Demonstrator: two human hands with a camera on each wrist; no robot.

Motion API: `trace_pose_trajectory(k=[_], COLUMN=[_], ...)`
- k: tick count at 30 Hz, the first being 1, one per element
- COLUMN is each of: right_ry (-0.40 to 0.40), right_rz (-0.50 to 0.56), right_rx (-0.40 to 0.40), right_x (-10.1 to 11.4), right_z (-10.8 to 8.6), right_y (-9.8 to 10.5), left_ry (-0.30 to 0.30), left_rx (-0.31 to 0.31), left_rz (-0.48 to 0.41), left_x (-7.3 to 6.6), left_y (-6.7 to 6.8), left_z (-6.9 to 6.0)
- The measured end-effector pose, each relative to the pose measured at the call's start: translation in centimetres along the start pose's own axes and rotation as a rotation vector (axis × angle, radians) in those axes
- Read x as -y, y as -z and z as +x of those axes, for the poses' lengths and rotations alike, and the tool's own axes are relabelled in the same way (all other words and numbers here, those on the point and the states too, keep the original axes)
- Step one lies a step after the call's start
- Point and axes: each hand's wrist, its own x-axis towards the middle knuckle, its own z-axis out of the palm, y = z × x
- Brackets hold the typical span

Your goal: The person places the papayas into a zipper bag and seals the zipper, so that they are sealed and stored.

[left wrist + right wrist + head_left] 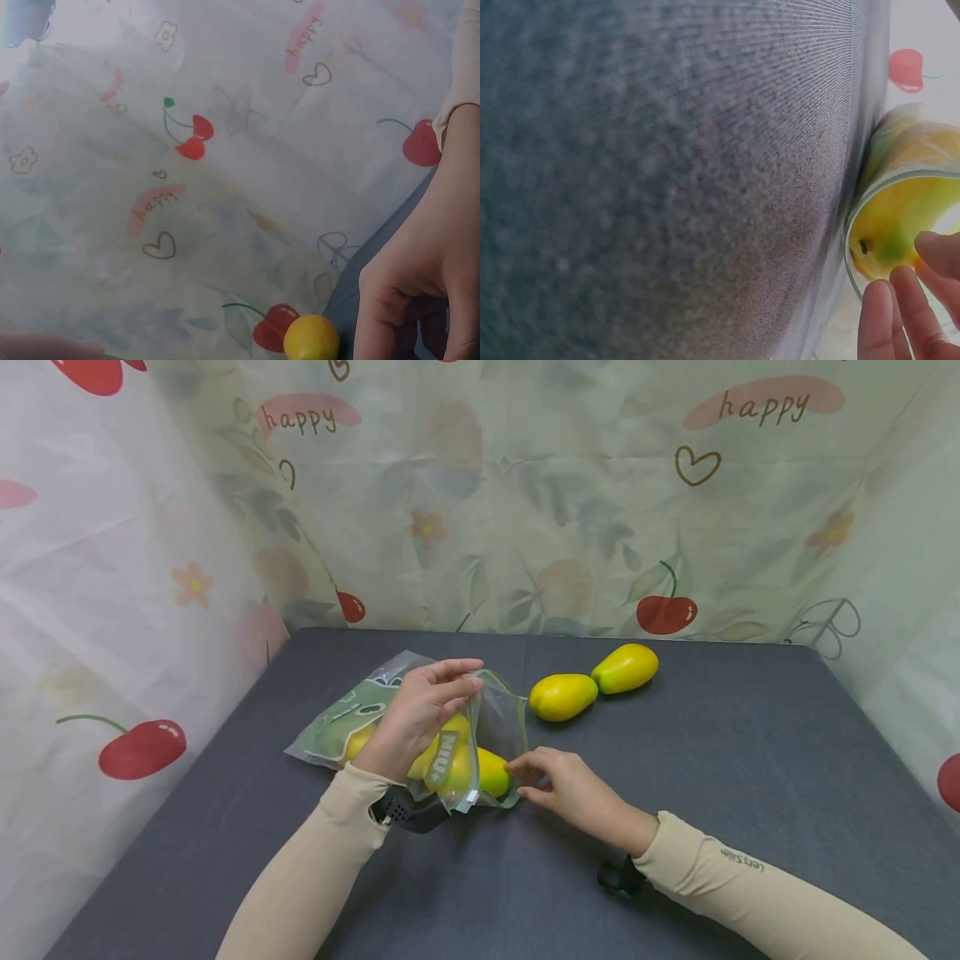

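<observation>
A clear zip bag [501,714] with a green cartoon print lies left of the table's middle, its mouth open to the right. Several yellow mangoes show inside; one mango [492,772] lies just within the mouth. My left hand [416,714] reaches over the bag and pinches the upper rim of its mouth between thumb and fingers. At the lower side of the opening is my right hand [573,793], its fingers loosely bent beside that mango's end. In the right wrist view, the thumb and fingers [911,307] stand apart in front of the mango [889,240], gripping nothing.
Two more mangoes lie behind the bag to the right, a nearer mango [564,697] touching a farther mango [626,668]. A dark grey cloth covers the table [750,752]. Printed curtains [480,502] enclose the back and sides. Each wrist wears a black strap [420,810].
</observation>
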Motion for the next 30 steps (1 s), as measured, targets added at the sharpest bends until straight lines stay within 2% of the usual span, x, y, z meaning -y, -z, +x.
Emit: trace_pose_trajectory(k=[16, 30], right_ry=[-0.054, -0.081], right_rz=[-0.022, 0.011], right_rx=[0.055, 0.088], right_x=[0.17, 0.35], right_z=[0.29, 0.35], right_y=[0.01, 0.35], left_ry=[-0.004, -0.005], left_rx=[0.005, 0.005], left_rz=[0.006, -0.008], left_x=[0.05, 0.07], left_y=[-0.07, 0.03], left_z=[0.02, 0.06])
